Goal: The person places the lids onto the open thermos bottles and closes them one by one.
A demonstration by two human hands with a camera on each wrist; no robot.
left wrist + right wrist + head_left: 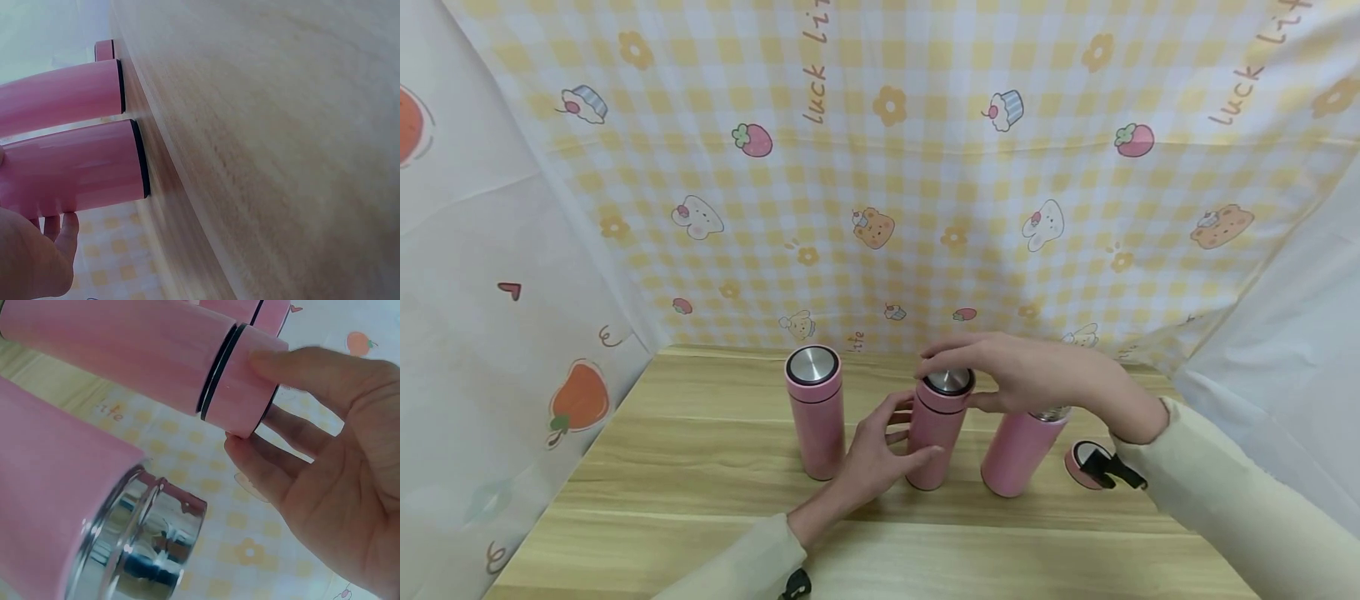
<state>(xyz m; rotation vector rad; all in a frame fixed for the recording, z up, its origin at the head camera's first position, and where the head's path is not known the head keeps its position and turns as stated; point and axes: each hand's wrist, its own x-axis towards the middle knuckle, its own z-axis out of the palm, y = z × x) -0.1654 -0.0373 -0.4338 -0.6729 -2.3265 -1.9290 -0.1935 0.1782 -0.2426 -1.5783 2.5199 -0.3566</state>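
Three pink flasks stand in a row on the table. My left hand (872,454) holds the middle flask (937,437) around its body, thumb on the near side and fingers behind. At the top, my right hand (1037,371) grips that flask's pink lid (240,387) between thumb and fingers. A thin black ring shows between lid and body. Beside it on the right is an uncapped flask (1019,457), its shiny steel neck (150,537) bare in the right wrist view. A loose lid (1077,471) lies on the table below my right wrist.
The left flask (817,421), with its silver-topped lid on, stands left of my left hand. Behind the wooden table (715,467) hangs a yellow checked cloth (925,183). White printed cloth (475,333) closes off the left side.
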